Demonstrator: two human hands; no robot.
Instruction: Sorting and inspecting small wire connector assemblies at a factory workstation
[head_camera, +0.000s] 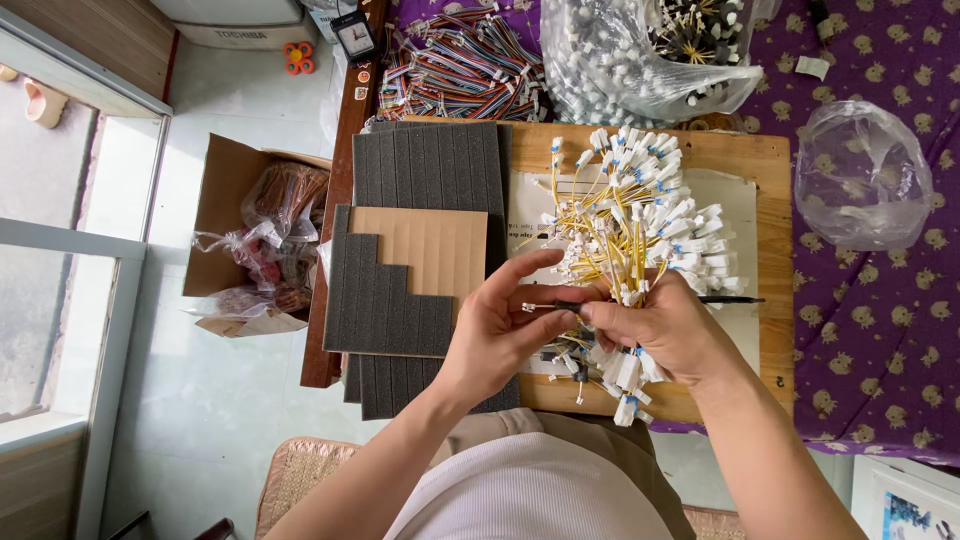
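Two bare hands meet over the near middle of the wooden bench (770, 250), at the near edge of a big heap of yellow wires with white plastic connectors (635, 235). The left hand (500, 325) has its thumb and fingers pinched together on the end of a thin dark lead with a small white tip (545, 306), while the right hand (665, 325) is closed around a bunch of those yellow wires and also nips the same lead between thumb and forefinger; the lead lies level between the two hands, just above the bench. A slim dark stick (730, 299) pokes out from behind the right hand toward the bench's right edge. Stacked sheets of dark grey ridged foam (385, 310) cover the left side of the bench, with a tan cardboard sheet (430, 250) lying among them. At the far edge sit a bundle of multicoloured ribbon cables (455, 70) and a clear plastic bag of white connectors (640, 60). An empty-looking clear bag (860, 175) rests on the purple patterned cloth (880, 330) beyond the right edge.
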